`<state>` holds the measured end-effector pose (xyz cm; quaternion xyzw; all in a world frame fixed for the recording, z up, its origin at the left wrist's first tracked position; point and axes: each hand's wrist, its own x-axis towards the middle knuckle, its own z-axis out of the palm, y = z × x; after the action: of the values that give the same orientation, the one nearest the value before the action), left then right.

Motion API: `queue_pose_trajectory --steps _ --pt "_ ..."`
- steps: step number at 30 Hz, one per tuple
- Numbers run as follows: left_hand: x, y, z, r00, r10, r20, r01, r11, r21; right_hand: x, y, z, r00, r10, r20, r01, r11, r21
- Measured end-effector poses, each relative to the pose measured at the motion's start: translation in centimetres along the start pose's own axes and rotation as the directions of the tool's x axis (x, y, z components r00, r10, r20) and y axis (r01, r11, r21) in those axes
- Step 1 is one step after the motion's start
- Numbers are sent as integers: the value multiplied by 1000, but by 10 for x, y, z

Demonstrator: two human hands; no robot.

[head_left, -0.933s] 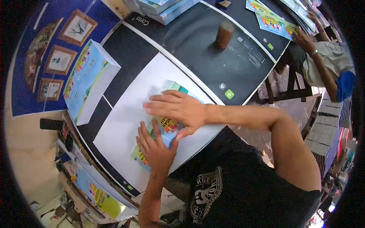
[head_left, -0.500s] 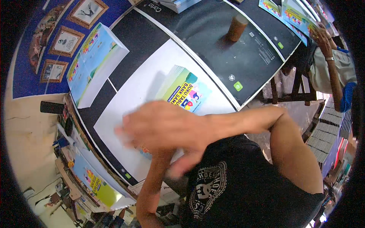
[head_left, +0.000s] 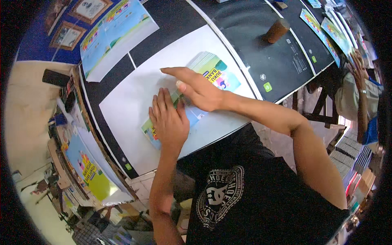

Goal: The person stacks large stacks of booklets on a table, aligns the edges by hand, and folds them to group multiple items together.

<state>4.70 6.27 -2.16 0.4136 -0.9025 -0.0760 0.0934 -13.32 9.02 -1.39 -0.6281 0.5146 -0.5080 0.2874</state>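
Hands, left hand (head_left: 169, 120) and right hand (head_left: 196, 87), press flat, unclenched, on colourful booklets (head_left: 212, 71) atop white sheet (head_left: 130, 102).

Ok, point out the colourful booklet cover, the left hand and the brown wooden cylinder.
colourful booklet cover (head_left: 218, 75), head view, on its bare green and blue upper part.
left hand (head_left: 169, 120), head view, back of the hand.
brown wooden cylinder (head_left: 277, 30), head view, its side.

Both forearms are bare from elbow to fingertips, with no watch, ring or glove on the left hand (head_left: 169, 122) or the right hand (head_left: 200, 92). The person wears a black short-sleeved T-shirt (head_left: 261, 204) of plain knit, its sleeve ending above the right elbow. On the chest sits a round white printed emblem (head_left: 220, 196), a ring of lettering around a pale central figure
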Motion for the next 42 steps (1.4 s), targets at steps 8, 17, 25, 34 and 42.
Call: queue_pose_trajectory --steps 8,17,25,34,42 --pt "-11 5 1 998 -68 7 67 995 71 3 -67 23 916 -402 -2 401 915 40" --pt "-11 1 12 995 15 -94 3 983 183 -3 -21 47 947 -308 89 319 934 -162" --pt "-11 9 -2 990 -126 -55 135 969 208 -18 -53 51 643 -765 29 764 644 43" --pt "-15 -2 5 991 17 -135 -13 999 30 -14 -52 46 865 -501 -25 499 854 149" --pt "-9 -2 7 995 40 -94 -43 999 -31 -13 1 43 914 -349 209 395 882 -256"
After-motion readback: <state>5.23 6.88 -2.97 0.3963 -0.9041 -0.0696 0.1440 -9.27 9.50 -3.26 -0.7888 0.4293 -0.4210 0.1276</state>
